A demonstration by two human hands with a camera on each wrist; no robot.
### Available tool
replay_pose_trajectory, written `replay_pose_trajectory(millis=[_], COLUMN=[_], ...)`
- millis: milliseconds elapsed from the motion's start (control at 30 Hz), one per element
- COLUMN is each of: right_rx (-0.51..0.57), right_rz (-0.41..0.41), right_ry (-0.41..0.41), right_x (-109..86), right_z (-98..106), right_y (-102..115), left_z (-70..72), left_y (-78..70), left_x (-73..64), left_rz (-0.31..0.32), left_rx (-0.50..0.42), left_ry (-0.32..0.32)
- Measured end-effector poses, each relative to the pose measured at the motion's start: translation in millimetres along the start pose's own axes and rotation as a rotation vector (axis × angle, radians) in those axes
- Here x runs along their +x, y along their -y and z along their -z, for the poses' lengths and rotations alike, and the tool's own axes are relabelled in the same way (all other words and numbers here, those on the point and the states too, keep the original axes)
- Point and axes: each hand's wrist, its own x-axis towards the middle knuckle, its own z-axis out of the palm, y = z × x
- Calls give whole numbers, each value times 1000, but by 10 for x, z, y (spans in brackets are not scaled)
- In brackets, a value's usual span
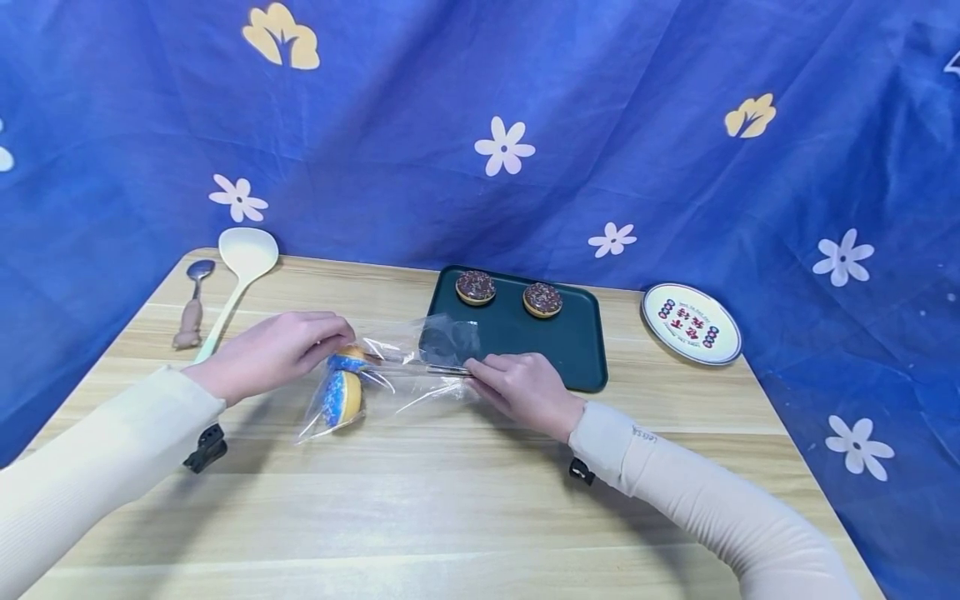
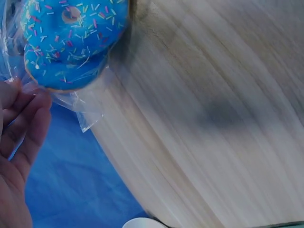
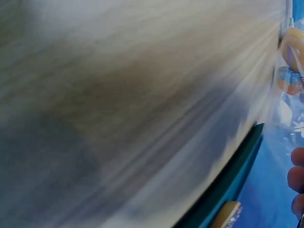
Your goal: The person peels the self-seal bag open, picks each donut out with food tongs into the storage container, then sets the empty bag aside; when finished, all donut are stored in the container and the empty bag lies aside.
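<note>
Two blue-iced doughnuts with sprinkles (image 1: 343, 398) (image 2: 76, 35) are inside a clear plastic bag (image 1: 408, 400) held above the table. My left hand (image 1: 281, 350) pinches the bag beside the doughnuts; in the left wrist view its fingertips (image 2: 40, 102) are at the bag's edge. My right hand (image 1: 525, 390) grips thin metal tongs (image 1: 448, 370), which reach into the bag toward the doughnuts. Whether that hand also holds the bag's mouth, I cannot tell. The tongs' tips are partly hidden by plastic and glare. Only a few right fingers (image 3: 297, 178) show in the right wrist view.
Behind my right hand lies a dark green tray (image 1: 495, 354) with two chocolate doughnuts (image 1: 476, 287) (image 1: 542, 300). A white patterned plate (image 1: 692, 323) is at the right. At the left are a white ladle (image 1: 248, 252) and a small spoon (image 1: 192, 312). Blue cloth (image 1: 405, 125) hangs behind the table.
</note>
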Motion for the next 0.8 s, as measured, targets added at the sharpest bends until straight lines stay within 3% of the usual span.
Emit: replay_pose_trajectory(millis=[167, 400, 800], right_rx=[116, 330, 482], right_rz=[-47, -155, -350], right_ry=[-12, 38, 140], right_x=[-73, -155, -237], right_z=[-46, -72, -61], right_y=[-28, -53, -52], left_z=[7, 2, 3], left_y=[11, 10, 9], left_x=[-23, -26, -18], left_rz=[-26, -44, -36], left_rx=[21, 42, 55], left_ry=[-33, -46, -34])
